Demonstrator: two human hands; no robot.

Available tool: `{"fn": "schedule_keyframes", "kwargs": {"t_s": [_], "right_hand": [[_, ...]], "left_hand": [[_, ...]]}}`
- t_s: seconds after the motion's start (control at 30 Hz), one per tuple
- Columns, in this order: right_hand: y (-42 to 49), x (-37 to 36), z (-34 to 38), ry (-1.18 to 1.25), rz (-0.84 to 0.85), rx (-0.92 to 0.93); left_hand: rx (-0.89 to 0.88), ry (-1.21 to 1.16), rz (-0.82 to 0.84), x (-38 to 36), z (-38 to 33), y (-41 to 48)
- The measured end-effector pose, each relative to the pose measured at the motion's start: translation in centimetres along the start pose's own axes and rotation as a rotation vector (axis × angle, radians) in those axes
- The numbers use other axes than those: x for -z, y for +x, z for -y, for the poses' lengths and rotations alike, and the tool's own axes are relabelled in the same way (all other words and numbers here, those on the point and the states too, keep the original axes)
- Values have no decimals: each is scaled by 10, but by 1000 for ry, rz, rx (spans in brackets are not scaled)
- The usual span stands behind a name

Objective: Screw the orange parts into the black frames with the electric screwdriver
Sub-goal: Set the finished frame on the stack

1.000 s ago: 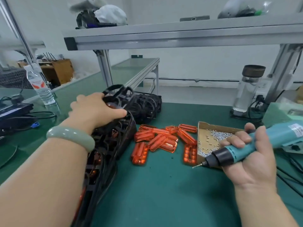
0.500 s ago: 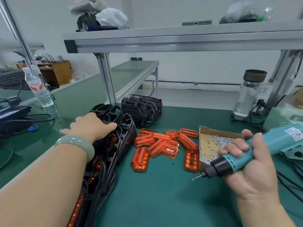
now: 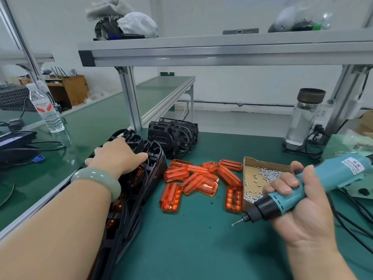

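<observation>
Your left hand rests, fingers flat, on the black frames at centre left. Your right hand grips the electric screwdriver (bit pointing lower left). Orange parts lie mid-frame on the tabletop.

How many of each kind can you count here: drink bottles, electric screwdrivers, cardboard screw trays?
drink bottles: 2 (plastic bottle, glass bottle)
electric screwdriver: 1
cardboard screw tray: 1
total: 4

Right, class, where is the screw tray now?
In the head view, the screw tray sits right of centre, between the orange parts and the right hand gripping the screwdriver.
</observation>
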State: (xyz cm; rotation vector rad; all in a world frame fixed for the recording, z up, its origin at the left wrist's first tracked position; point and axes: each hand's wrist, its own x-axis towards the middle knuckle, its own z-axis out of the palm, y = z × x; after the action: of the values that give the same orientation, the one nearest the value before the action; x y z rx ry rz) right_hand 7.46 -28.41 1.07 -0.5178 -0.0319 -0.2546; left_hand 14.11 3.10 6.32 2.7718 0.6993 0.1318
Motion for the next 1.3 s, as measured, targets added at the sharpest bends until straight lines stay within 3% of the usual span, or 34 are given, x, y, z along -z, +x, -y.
{"fn": "schedule_keyframes", "kwargs": {"t_s": [0.23, 0.4, 0.5, 0.73, 0.93, 1.07, 1.3], "right_hand": [[0, -2, -1, -8, -30, -24], [0, -3, -2, -12, -42, -36], [1, -3, -1, -11, -49, -49], [4, -1, -1, -8, -59, -67], [5, 0, -1, 1, -59, -74], [5, 1, -1, 14, -60, -75], [5, 2, -2, 23, -67, -91]], "left_hand": [[-317, -94, -189, 2, -57, -31], [-454, -242, -38, -24, -103, -41], [-419, -347, 97, -47, -121, -32], [-195, -226, 78, -88, -149, 9], [-153, -195, 120, -98, -158, 22], [-161, -122, 57, -100, -159, 25], [-229, -197, -235, -81, -160, 1]]}}
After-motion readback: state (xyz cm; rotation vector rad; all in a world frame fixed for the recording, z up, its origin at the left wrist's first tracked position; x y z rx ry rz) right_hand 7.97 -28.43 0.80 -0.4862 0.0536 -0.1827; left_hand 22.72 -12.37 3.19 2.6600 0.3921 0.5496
